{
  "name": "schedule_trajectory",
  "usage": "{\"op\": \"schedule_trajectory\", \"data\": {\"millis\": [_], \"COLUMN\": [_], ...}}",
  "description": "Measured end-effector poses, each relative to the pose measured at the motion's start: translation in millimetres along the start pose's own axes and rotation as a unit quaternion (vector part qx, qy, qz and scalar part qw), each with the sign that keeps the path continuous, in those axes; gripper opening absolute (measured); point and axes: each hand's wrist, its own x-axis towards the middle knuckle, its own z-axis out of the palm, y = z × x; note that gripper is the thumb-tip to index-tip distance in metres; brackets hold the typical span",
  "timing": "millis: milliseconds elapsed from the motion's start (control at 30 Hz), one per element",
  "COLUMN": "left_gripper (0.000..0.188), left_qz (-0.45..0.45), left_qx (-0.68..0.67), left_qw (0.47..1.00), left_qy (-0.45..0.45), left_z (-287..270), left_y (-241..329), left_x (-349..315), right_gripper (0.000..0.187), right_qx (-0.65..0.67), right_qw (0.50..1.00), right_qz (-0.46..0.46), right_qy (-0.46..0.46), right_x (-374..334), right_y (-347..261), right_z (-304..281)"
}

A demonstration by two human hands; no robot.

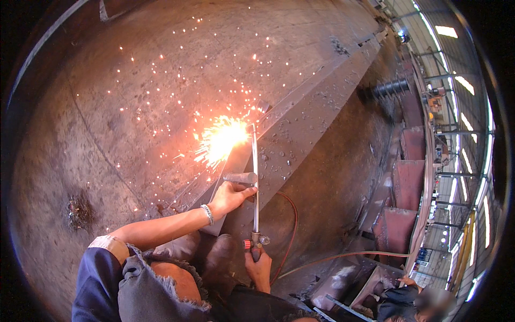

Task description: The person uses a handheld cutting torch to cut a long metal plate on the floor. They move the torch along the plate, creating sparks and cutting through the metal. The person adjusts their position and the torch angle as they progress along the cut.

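A gas cutting torch (255,209) points away from me, its long silver tube angled over a steel beam (316,107). My right hand (259,270) is closed round its handle, just below a valve with a red knob (247,244). Farther up, my left hand (230,198) is closed with its thumb and fingers at the tube. A short round metal bar (240,177) lies across just beyond those fingers. At the torch tip, bright sparks (222,138) spray to the left and hide the metal there.
A red hose (296,214) curves right of the torch, and another hose (343,254) runs right. Reddish steel plates (410,185) and a black coil (392,88) stand on the right. Another person (399,300) is at the lower right. Sparks scatter over the stained floor (107,145).
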Motion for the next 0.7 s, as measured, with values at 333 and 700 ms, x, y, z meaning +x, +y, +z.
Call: {"op": "schedule_trajectory", "data": {"millis": [333, 700], "left_gripper": [0.040, 0.029], "left_qz": [0.045, 0.005], "left_qx": [0.042, -0.041], "left_qw": [0.998, 0.999], "left_qy": [0.003, 0.035], "left_z": [10.7, 6.2], "left_y": [9.1, -29.5], "left_x": [-17.2, 10.4], "right_gripper": [0.026, 0.040], "right_qx": [0.046, -0.152], "right_qw": [0.997, 0.985], "right_qz": [-0.052, -0.069], "right_qy": [0.015, -0.051], "right_x": [-1.4, 30.8], "right_y": [16.6, -13.5], "right_z": [8.0, -14.0]}}
